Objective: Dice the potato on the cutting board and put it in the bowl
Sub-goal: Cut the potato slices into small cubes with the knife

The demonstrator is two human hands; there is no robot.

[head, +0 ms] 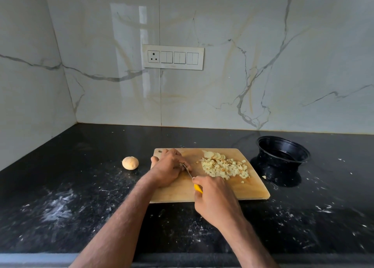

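A wooden cutting board (232, 192) lies on the black counter. A heap of diced potato (226, 167) covers its right half, with a few round potato slices (214, 156) fanned behind the heap. My left hand (169, 166) rests curled on the board's left part, its fingertips over a piece that is mostly hidden. My right hand (216, 201) grips a yellow-handled knife (198, 187), whose blade points up-left and meets my left fingertips. A black bowl (283, 154) stands to the right of the board, tilted, with no dice visible in it.
A round, unpeeled potato piece (130, 162) sits on the counter left of the board. One stray potato bit (264, 177) lies between board and bowl. White smears mark the counter. A marble wall with a switch panel (173, 57) rises behind.
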